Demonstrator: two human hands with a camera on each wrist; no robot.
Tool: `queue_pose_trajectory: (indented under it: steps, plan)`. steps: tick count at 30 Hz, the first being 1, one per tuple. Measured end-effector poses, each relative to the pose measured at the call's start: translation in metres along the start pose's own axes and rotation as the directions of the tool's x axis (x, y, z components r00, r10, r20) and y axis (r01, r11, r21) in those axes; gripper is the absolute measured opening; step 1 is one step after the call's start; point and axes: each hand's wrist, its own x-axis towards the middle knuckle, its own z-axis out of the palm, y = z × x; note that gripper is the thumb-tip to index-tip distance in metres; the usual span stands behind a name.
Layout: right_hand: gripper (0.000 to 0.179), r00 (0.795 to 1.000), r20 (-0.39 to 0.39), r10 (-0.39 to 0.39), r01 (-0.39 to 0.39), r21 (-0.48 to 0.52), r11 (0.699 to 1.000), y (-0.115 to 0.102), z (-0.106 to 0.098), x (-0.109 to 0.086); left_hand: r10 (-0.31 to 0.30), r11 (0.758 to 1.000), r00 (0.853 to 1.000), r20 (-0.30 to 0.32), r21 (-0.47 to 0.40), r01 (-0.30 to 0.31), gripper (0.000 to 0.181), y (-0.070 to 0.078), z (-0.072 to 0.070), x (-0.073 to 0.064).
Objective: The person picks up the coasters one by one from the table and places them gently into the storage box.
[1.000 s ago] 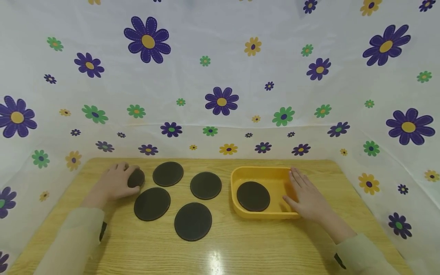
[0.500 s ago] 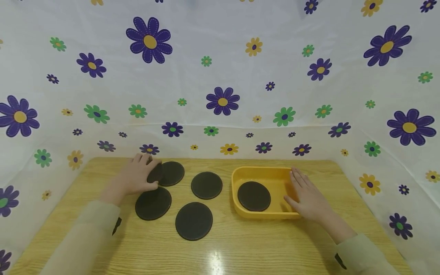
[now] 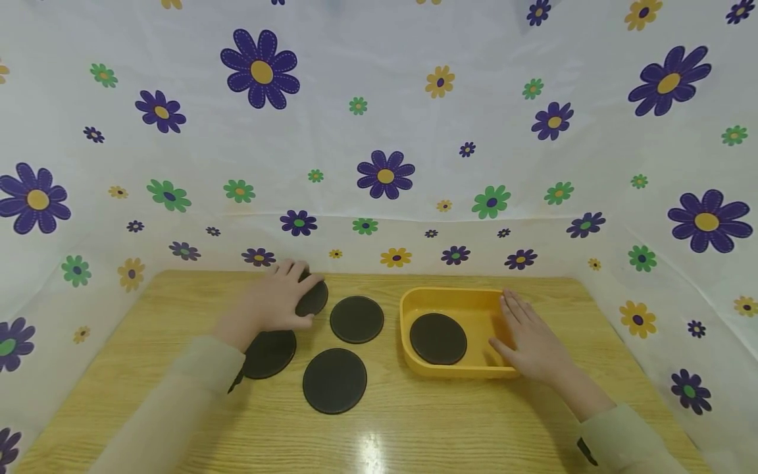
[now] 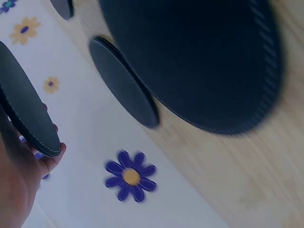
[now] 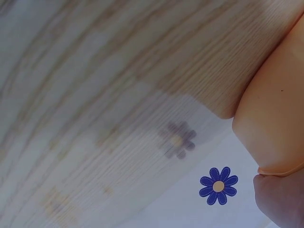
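Note:
My left hand (image 3: 275,296) holds a round black coaster (image 3: 314,299) by its edges, tilted, over the back left of the table. In the left wrist view this coaster (image 4: 23,104) stands on edge between thumb and fingers. It overlaps another coaster at the back, mostly hidden in the head view. Close by lie three more flat black coasters: one (image 3: 271,354) partly under the wrist, one (image 3: 334,382) nearer the front, one (image 3: 357,319) to the right. My right hand (image 3: 535,339) rests straight-fingered on the right rim of a yellow tray (image 3: 458,372), thumb inside.
Another black coaster (image 3: 438,339) lies in the left part of the tray. A flower-print cloth (image 3: 385,131) hangs behind and at both sides of the wooden table (image 3: 414,428).
My left hand has carried its coaster rightward from the table's left side, now overlapping the back coaster. My right hand and the tray have stayed in place.

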Motion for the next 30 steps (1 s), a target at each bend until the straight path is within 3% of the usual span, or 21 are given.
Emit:
queue_pose_trajectory:
  steps: [7, 15, 30]
  plan:
    - [0.085, 1.0, 0.004, 0.0, 0.0, -0.001, 1.0, -0.001, 0.0, 0.001, 0.085, 0.996, 0.996, -0.01, 0.0, -0.085, 0.077, 0.029, -0.006, 0.021]
    - [0.085, 1.0, -0.002, -0.004, 0.004, 0.007, 1.0, -0.001, 0.0, 0.0, 0.161, 0.987, 0.987, 0.032, 0.026, -0.161, 0.077, 0.061, -0.013, 0.045]
    - [0.085, 1.0, -0.017, -0.017, 0.017, 0.008, 1.0, 0.002, 0.002, 0.0, 0.236, 0.971, 0.969, 0.068, 0.019, -0.237, 0.081, 0.12, -0.016, 0.093]
